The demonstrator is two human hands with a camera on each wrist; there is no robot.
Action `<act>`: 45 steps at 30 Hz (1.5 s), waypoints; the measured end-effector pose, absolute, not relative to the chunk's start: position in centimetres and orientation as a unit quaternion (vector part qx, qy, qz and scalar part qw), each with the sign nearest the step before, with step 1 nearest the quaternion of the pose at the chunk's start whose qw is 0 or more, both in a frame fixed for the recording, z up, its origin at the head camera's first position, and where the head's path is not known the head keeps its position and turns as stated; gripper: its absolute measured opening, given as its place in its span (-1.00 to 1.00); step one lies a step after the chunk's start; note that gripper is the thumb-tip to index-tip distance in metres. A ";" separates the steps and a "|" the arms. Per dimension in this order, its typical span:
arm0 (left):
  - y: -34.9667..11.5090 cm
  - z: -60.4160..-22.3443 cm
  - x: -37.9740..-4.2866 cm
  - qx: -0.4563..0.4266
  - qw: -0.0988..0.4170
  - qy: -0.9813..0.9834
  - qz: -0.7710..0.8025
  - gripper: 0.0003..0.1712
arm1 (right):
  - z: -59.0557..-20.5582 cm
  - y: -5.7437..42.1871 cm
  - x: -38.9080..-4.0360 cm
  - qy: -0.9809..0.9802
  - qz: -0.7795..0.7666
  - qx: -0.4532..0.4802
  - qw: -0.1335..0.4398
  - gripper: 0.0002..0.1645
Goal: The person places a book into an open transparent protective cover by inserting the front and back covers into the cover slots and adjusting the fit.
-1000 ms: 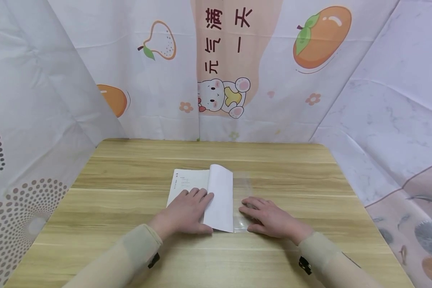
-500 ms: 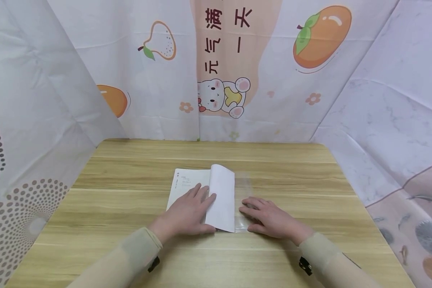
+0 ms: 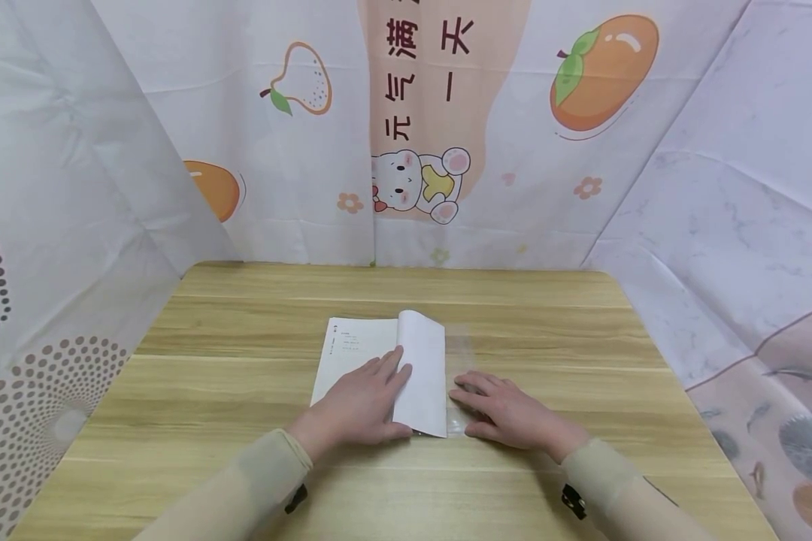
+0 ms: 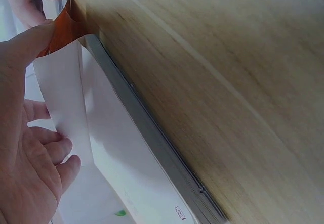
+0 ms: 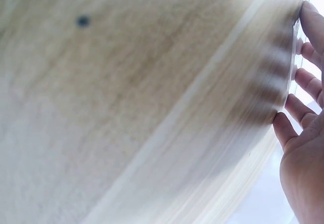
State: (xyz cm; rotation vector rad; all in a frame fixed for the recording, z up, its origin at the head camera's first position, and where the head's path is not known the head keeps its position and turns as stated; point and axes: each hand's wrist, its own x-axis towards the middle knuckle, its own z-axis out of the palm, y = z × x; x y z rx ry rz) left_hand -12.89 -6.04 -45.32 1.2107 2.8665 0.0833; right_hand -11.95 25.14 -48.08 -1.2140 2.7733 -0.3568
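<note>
A book lies on the table with a printed white page facing up. Its white cover flap curves over to the right; in the left wrist view an orange outer side shows at its near end. My left hand presses across the book, fingertips on the flap near its bend and thumb at its near edge. From under the flap a clear plastic sheet sticks out to the right. My right hand rests its fingertips and thumb on that sheet, fingers apart and gently bent.
The wood-grain table reaches back to a printed curtain with fruit and a cartoon bear. More patterned cloth hangs at the left and right. Dark straps sit on both wrists.
My left hand has slid a little to the right along the flap, and the flap's bend and free edge have shifted right over the plastic sheet. The right hand stays in place.
</note>
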 end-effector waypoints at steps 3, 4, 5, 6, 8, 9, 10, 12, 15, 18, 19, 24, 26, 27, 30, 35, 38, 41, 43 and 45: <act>-6.0 -45.4 -12.9 0.386 0.019 0.922 0.026 0.14 | -48.1 25.1 -11.9 0.908 -0.117 -0.399 0.046 -0.28; -5.9 -45.4 -12.8 0.384 0.023 0.923 0.027 0.14 | -48.0 25.1 -11.9 0.908 -0.119 -0.399 0.046 -0.28; -5.9 -45.4 -12.8 0.382 0.026 0.923 0.028 0.14 | -48.0 25.1 -11.9 0.908 -0.121 -0.399 0.047 -0.28; -5.9 -45.3 -12.8 0.380 0.028 0.924 0.029 0.14 | -48.1 25.1 -11.9 0.908 -0.122 -0.399 0.046 -0.28; -5.8 -45.3 -12.7 0.376 0.033 0.925 0.033 0.13 | -48.1 25.1 -11.9 0.908 -0.120 -0.400 0.045 -0.27; -5.7 -45.3 -12.7 0.374 0.034 0.926 0.034 0.13 | -48.1 25.1 -11.9 0.908 -0.120 -0.400 0.044 -0.27; -5.7 -45.2 -12.7 0.372 0.035 0.927 0.035 0.13 | -48.1 25.1 -11.9 0.908 -0.121 -0.398 0.045 -0.27; -5.6 -45.3 -12.7 0.370 0.035 0.928 0.035 0.13 | -48.2 25.1 -11.9 0.908 -0.118 -0.400 0.042 -0.27; -5.5 -45.3 -12.6 0.368 0.034 0.929 0.035 0.13 | -48.2 25.1 -11.9 0.906 -0.117 -0.404 0.033 -0.28; -5.4 -45.3 -12.6 0.366 0.034 0.929 0.034 0.13 | -48.3 25.1 -11.9 0.905 -0.120 -0.407 0.027 -0.29; -5.3 -45.3 -12.6 0.365 0.035 0.930 0.033 0.13 | -48.3 25.1 -11.9 0.905 -0.120 -0.406 0.028 -0.29; -5.2 -45.3 -12.5 0.360 0.038 0.932 0.032 0.14 | -48.3 25.1 -12.0 0.908 -0.125 -0.399 0.040 -0.28; -5.2 -45.3 -12.5 0.360 0.038 0.932 0.032 0.14 | -48.2 25.1 -12.0 0.908 -0.125 -0.398 0.043 -0.28; -5.2 -45.3 -12.5 0.360 0.038 0.932 0.033 0.14 | -48.2 25.1 -11.9 0.907 -0.125 -0.399 0.042 -0.29; -5.1 -45.4 -12.5 0.361 0.035 0.931 0.030 0.13 | -48.2 25.1 -11.9 0.907 -0.127 -0.400 0.042 -0.30; -4.9 -45.4 -12.5 0.358 0.037 0.933 0.026 0.13 | -48.1 25.1 -11.8 0.906 -0.128 -0.401 0.041 -0.31; -4.8 -45.4 -12.5 0.353 0.044 0.934 0.022 0.13 | -48.1 25.1 -11.8 0.906 -0.129 -0.401 0.040 -0.31; -4.7 -45.5 -12.4 0.351 0.044 0.935 0.018 0.13 | -48.2 25.1 -11.9 0.905 -0.130 -0.403 0.037 -0.31; -4.6 -45.5 -12.4 0.351 0.041 0.935 0.016 0.13 | -48.2 25.1 -11.9 0.905 -0.130 -0.403 0.037 -0.31; -4.5 -45.5 -12.4 0.351 0.037 0.935 0.016 0.12 | -48.3 25.1 -11.9 0.905 -0.129 -0.403 0.036 -0.31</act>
